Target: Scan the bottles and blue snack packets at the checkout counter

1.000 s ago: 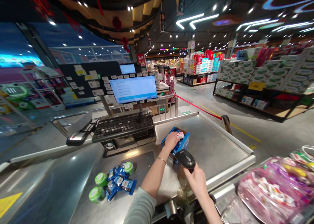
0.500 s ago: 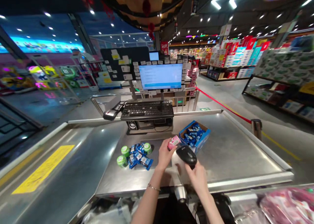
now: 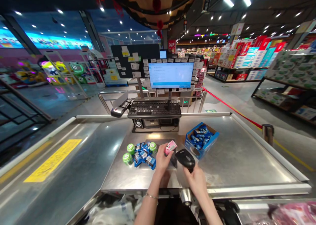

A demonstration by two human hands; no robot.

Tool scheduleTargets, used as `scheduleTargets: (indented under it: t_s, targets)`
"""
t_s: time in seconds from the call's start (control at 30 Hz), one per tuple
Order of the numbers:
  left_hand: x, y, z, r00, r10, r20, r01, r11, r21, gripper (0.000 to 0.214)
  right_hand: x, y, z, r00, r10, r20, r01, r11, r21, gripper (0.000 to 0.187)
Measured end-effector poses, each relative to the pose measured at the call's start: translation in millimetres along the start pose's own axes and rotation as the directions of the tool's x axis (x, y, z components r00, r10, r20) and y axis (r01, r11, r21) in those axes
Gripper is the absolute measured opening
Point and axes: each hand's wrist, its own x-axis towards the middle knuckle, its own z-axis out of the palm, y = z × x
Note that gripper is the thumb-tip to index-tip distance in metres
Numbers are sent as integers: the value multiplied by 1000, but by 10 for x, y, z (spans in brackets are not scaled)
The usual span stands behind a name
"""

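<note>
Between the fingers of my left hand is a small pink box, its barcode turned up. My right hand grips a black barcode scanner, whose head points toward the pink box with a small gap between them. Left of my hands, several blue packets lie in a loose pile on the metal counter. Green-lidded tubs stand about the pile: one green tub at its right, another green tub and a third at its left. Beyond the scanner sits an open blue carton holding more blue packets.
At the counter's back are a keyboard on a stand, a monitor ringed with labels, and a card terminal. A metal holder sits at the near edge. A yellow strip marks the left surface.
The pink box and the scanner have drawn slightly apart, and the scanner's head is lower. The monitor's lower corner now shows larger digits. My view has turned slightly left.
</note>
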Motion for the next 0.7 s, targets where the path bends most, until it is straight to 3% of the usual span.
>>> scheduleTargets:
  t_s: [0.33, 0.5, 0.7]
  targets:
    - [-14, 33, -14, 999, -42, -12, 43, 998, 43, 43, -9, -1, 6, 999, 31, 43, -31, 999, -9, 44]
    - [-99, -53, -57, 991, -99, 89, 66, 944, 322, 31, -19, 5, -1, 999, 17, 33, -16, 1000, -23, 44]
    - [-162, -135, -234, 968, -200, 153, 57, 765, 641, 27, -16, 17, -4, 998, 33, 62, -31, 999, -38, 43]
